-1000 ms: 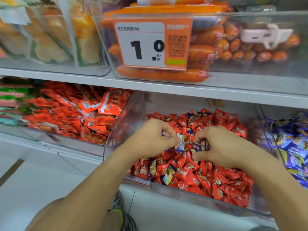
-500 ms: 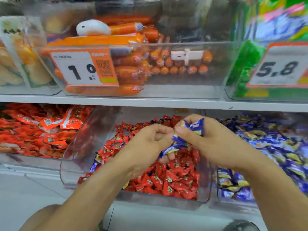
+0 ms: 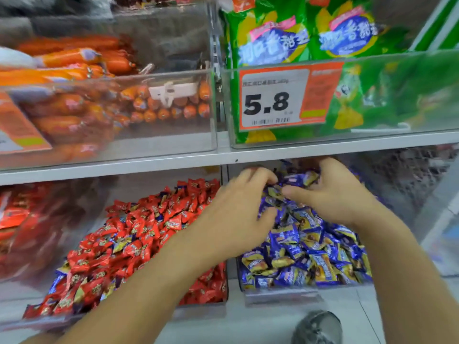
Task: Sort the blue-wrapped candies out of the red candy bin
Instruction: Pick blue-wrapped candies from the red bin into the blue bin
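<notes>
Hands meet over the back of the blue candy bin (image 3: 301, 291): the left hand (image 3: 238, 209) reaches in from the left with its fingers curled down into the pile, and the right hand (image 3: 332, 192) comes from the right, fingers bent over the same spot. Blue-wrapped candies (image 3: 274, 192) sit bunched between the two sets of fingertips, and both hands seem to be pinching at them, though motion blur hides which pieces each hand actually holds (I cannot tell grip from mere touch). Below the hands the bin is heaped with blue and yellow wrappers. Just to the left, separated by a clear wall, stands the red candy bin (image 3: 216, 309), full of red-wrapped candies (image 3: 139, 234); a few blue wrappers (image 3: 56, 284) lie among them near its front left corner. The left forearm crosses over this bin's right side. On the shelf (image 3: 149, 165) above, a clear bin holds orange sausages (image 3: 82, 108), and beside it green snack bags (image 3: 273, 40) stand behind a price tag (image 3: 285, 98) reading 5.8. A grey shoe (image 3: 319, 327) shows on the floor.
</notes>
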The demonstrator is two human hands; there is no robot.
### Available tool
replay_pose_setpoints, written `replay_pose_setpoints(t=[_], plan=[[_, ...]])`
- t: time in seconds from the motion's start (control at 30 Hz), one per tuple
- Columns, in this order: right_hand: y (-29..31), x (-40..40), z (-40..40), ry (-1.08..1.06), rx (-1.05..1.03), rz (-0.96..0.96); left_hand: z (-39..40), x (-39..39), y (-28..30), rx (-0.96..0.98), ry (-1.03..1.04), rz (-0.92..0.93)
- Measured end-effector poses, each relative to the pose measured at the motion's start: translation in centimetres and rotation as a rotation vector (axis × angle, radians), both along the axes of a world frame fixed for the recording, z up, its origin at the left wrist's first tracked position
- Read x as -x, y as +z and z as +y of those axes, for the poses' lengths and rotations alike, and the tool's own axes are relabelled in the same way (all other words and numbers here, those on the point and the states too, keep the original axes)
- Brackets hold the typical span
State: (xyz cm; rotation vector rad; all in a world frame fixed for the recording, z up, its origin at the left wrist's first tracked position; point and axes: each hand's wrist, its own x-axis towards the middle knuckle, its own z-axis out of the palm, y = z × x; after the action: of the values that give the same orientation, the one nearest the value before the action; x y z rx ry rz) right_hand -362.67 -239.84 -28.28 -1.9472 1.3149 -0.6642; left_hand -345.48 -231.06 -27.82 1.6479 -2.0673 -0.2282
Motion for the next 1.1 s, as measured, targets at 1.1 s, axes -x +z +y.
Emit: replay_pose_setpoints(t=[1.1], plan=[[-5.9,-27.2,4.7,0.512,0.135,0.680,9.0,-26.4,-5.0,-0.312,0.501,0.260]])
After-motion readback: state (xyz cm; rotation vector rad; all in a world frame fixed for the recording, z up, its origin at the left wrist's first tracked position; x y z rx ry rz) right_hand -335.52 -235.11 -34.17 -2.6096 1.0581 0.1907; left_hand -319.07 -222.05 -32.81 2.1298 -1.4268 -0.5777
